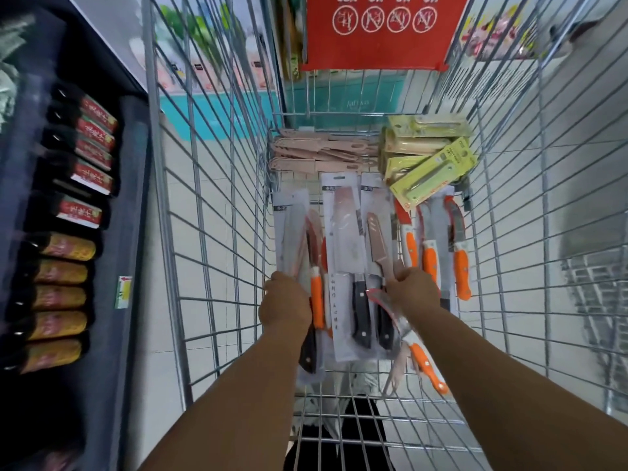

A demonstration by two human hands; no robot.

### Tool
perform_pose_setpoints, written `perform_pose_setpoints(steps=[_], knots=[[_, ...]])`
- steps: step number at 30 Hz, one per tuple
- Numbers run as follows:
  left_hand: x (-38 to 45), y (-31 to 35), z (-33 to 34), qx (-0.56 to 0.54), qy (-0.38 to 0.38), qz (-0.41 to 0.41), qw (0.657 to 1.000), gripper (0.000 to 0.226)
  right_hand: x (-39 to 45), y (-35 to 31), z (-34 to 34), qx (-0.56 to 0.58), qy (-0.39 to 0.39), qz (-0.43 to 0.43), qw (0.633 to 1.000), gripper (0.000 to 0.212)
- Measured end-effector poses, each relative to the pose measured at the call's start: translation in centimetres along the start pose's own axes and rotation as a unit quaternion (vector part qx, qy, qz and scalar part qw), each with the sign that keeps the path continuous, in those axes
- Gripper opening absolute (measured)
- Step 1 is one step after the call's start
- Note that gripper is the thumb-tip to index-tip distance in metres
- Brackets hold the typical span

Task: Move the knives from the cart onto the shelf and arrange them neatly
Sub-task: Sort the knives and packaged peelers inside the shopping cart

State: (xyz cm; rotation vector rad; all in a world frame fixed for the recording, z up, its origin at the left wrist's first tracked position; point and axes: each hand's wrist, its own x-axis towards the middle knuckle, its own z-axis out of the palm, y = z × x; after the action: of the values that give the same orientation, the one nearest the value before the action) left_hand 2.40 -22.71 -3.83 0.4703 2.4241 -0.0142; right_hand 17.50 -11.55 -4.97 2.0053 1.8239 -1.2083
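Both my arms reach down into a wire shopping cart (217,212) whose floor is covered with knives. My left hand (285,302) grips a stack of clear-packed knives (299,239) at the left, one with an orange handle. My right hand (413,290) pinches the lower edge of a packed set with a pink-bladed knife (377,243). Between the two hands lies a packed cleaver with a black handle (348,266). Loose orange-handled knives (460,263) lie at the right. Pink sheathed knives (319,153) and yellow-carded knives (431,171) lie at the far end.
A dark shelf (132,198) runs along the left, holding rows of red-labelled and gold-labelled packets (91,151). A red warning sign (380,28) hangs on the cart's far wall. Pale tiled floor shows through the wires on the right.
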Motion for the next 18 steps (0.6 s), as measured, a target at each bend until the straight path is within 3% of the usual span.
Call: perform_pose_setpoints(steps=[3, 7, 11, 13, 15, 18], knots=[[-0.6, 0.0, -0.5, -0.011, 0.005, 0.001, 1.0, 0.022, -0.4, -0.7, -0.4, -0.005, 0.021, -0.025, 0.999, 0.029], [-1.1, 0.6, -1.4, -0.1, 0.036, 0.015, 0.994, 0.019, -1.5, -2.0, -0.8, 0.074, 0.061, -0.081, 0.992, 0.025], [-1.4, 3.4, -3.1, -0.229, 0.033, 0.1, 0.968, 0.042, -2.8, -5.9, -1.0, 0.168, 0.019, -0.147, 0.975, 0.026], [-1.3, 5.0, -4.0, -0.287, 0.016, 0.1, 0.953, 0.045, -2.6, -7.7, -1.2, 0.188, 0.007, -0.167, 0.968, 0.02], [-0.6, 6.5, -4.5, -0.339, -0.008, 0.083, 0.937, 0.044, -1.6, -9.1, -1.4, 0.181, 0.006, -0.18, 0.967, 0.012], [0.9, 8.5, -5.2, -0.367, -0.018, 0.031, 0.93, 0.046, 1.0, -11.0, -2.1, 0.089, 0.03, -0.208, 0.974, 0.018]])
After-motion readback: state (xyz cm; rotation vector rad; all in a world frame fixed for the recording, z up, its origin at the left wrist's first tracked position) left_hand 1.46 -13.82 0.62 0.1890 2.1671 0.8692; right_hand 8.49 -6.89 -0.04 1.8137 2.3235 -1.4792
